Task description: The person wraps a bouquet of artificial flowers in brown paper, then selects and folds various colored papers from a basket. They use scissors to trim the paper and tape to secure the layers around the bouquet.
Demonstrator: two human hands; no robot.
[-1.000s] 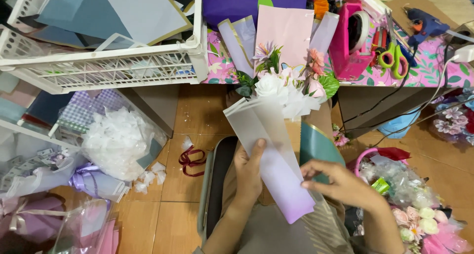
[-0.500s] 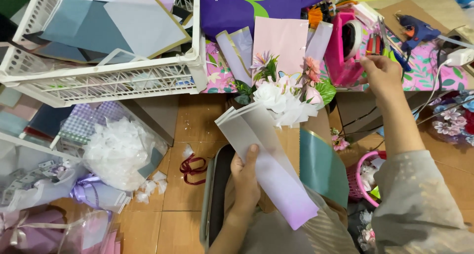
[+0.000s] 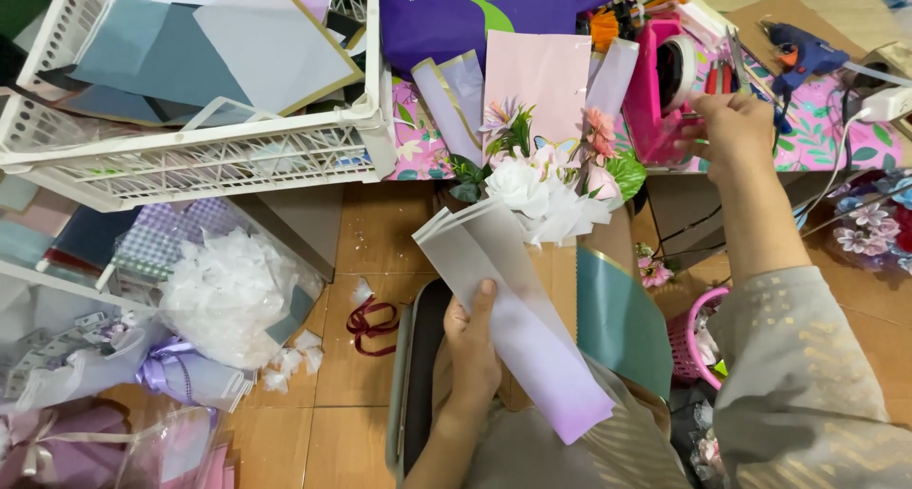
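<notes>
A view from above showed a person seated on a wooden floor (image 3: 380, 232) among craft supplies. The left hand (image 3: 472, 342) was closed around a folded strip of wrapping paper (image 3: 518, 308), thumb lying up its face. The paper was pale grey at the top and shaded to purple at its lower end, and it slanted from upper left to lower right over the person's lap. Its upper end lay just beside a bunch of artificial flowers (image 3: 546, 180), white blooms with pink ones and green leaves behind.

The right hand (image 3: 727, 128), its arm in a grey patterned sleeve, was stretched out well apart from the paper, over a low worktop (image 3: 817, 118) covered in a pink leaf-patterned cloth. Its fingers were curled beside a pink tape dispenser (image 3: 665, 85); whether they gripped anything could not be told. A blue glue gun (image 3: 798, 52) lay near on the same worktop.

A white plastic basket (image 3: 218, 161) of blue and grey paper sheets stood at upper left. Below it sat a clear bag of white netting (image 3: 223, 294), and a dark red ribbon (image 3: 370, 323) lay on the floor just left of the left hand. A teal sheet with a gold edge (image 3: 622, 318) stood right of the paper.
</notes>
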